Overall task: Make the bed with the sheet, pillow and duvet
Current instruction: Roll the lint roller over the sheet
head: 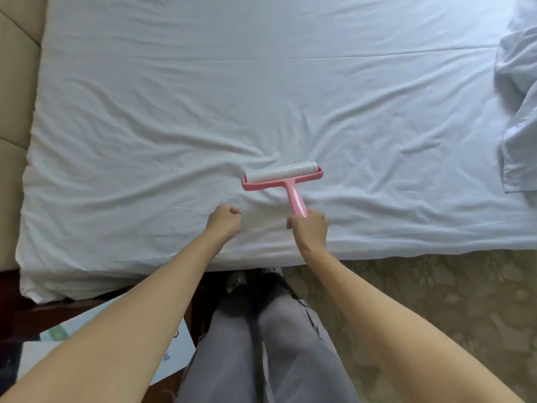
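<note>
Sheet (261, 82): spread over the bed, creased near the lint roller (283, 173).
Right hand (309, 228): wrapped round the roller handle.
Left hand (225, 219): curled on the sheet; grip unclear.
Risk: the sticky drum likely drags slack cloth, deepening the creases.

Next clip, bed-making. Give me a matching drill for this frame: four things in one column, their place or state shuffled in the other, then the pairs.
Column 1
1. lint roller
2. left hand
3. sheet
4. loose cloth

Column 2
A. bunched at the picture's right edge
B. fingers curled, left of the roller's handle
C. pink frame, handle held by the right hand
D. spread out, wrinkled, under both hands

Pairs: 1-C, 2-B, 3-D, 4-A
</note>
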